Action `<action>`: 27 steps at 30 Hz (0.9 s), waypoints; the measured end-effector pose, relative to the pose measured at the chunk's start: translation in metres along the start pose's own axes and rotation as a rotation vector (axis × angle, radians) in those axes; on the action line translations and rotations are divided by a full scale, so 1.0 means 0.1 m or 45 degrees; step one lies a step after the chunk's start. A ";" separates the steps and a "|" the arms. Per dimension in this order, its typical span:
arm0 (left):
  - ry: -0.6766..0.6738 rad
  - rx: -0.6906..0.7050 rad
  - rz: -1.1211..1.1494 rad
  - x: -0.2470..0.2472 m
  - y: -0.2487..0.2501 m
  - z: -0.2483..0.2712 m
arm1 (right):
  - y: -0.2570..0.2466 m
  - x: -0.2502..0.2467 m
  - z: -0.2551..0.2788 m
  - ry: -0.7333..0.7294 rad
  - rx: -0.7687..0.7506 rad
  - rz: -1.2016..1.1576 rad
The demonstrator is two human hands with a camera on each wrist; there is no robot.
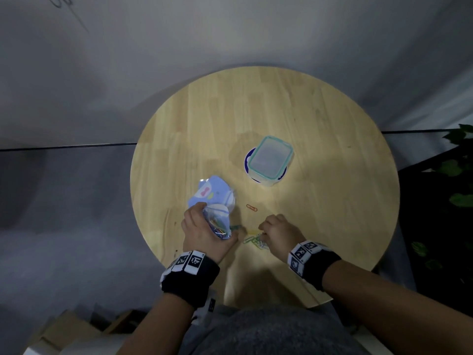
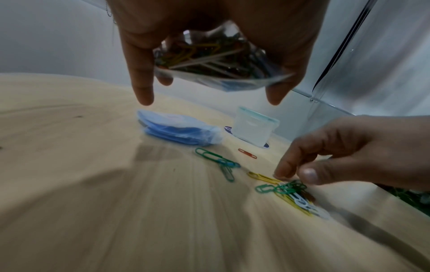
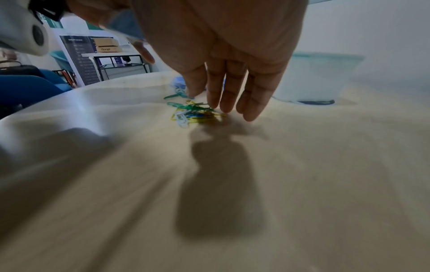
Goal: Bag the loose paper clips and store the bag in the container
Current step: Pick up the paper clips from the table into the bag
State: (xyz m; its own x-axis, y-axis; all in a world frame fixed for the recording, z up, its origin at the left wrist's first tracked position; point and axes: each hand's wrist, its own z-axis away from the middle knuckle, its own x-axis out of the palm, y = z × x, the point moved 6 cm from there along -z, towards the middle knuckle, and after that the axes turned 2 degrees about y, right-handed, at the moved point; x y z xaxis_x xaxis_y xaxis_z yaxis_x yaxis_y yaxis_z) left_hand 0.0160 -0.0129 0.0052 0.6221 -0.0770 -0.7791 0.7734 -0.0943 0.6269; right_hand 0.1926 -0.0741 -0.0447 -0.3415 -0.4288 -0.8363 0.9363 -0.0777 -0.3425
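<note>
Bag mouth hidden inside left hand grip.

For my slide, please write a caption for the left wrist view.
Left hand holds a clear bag of paper clips while right hand gathers loose clips.

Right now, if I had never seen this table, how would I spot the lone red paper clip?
Start at the round wooden table and find the lidded clear container near its middle. Come toward the person from there; the red paper clip lies alone on bare wood, between the container and the right hand. The other loose clips are green, yellow or white and lie nearer the hands.
</note>
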 end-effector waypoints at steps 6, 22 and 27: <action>0.021 0.057 0.001 0.04 0.01 -0.04 | -0.14 -0.01 0.01 -0.087 -0.132 0.167; 0.018 0.083 -0.018 0.16 -0.01 0.06 | -0.21 0.03 0.17 -0.017 0.097 0.022; 0.013 0.086 -0.009 0.15 0.01 0.10 | -0.23 0.04 0.15 0.001 0.191 0.009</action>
State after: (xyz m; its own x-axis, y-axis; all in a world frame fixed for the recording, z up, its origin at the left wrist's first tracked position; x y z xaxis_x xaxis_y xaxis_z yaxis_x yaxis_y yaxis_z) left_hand 0.0247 -0.0235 -0.0062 0.6184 -0.0660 -0.7831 0.7678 -0.1619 0.6199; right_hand 0.1709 -0.0877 -0.0334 -0.3350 -0.4290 -0.8389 0.9404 -0.2082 -0.2690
